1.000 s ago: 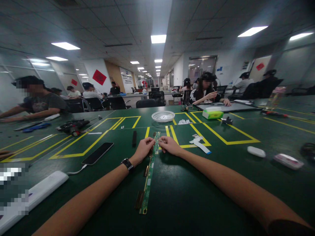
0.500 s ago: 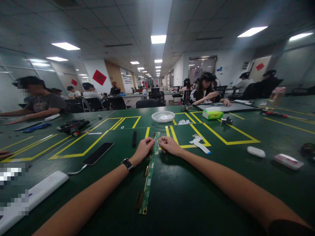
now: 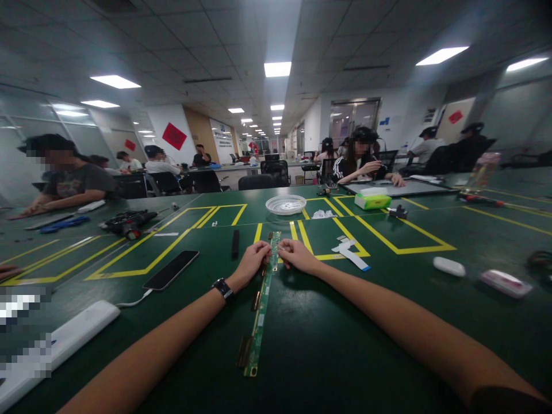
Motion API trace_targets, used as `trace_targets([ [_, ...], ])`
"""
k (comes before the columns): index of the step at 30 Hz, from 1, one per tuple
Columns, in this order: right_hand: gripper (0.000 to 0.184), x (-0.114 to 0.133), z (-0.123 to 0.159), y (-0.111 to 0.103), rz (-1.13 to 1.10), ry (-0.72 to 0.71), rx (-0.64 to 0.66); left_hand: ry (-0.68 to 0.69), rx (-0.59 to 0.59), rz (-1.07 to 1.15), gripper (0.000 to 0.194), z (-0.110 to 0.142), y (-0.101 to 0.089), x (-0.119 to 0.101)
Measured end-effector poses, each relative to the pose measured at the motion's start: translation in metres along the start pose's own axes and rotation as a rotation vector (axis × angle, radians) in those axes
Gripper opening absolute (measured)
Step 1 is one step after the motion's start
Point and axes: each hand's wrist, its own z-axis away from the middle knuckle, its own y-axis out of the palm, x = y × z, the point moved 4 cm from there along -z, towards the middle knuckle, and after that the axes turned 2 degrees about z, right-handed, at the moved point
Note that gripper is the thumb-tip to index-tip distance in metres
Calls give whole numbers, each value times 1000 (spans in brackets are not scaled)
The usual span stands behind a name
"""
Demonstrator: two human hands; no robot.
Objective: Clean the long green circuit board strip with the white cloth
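Note:
A long, narrow green circuit board (image 3: 261,319) lies on the dark green table, running away from me, with brown flex tabs along its left edge. My left hand (image 3: 254,260), a watch on its wrist, pinches the board's left edge near the far end. Across from it, my right hand (image 3: 296,255) has its fingers closed at the right edge of the same end. Whatever small part sits between the fingertips is too small to make out. A short black strip (image 3: 235,244) lies left of my left hand. White ribbon cables (image 3: 351,253) rest to the right.
Beyond the board stands a white woven basket (image 3: 286,204). To the left are a phone (image 3: 171,270), a white power strip (image 3: 73,339) and a black power tool (image 3: 129,222). A green packet (image 3: 372,201) and a white case (image 3: 449,267) lie right. Co-workers sit around the table.
Both my hands and the board stay practically still. At the far left, a co-worker's hands and arms have shifted slightly.

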Motion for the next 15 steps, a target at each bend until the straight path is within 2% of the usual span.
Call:
trace_targets([
  [15,25,11,5,2,-15,33,46,41,-10,9,30,2,1,-5],
])
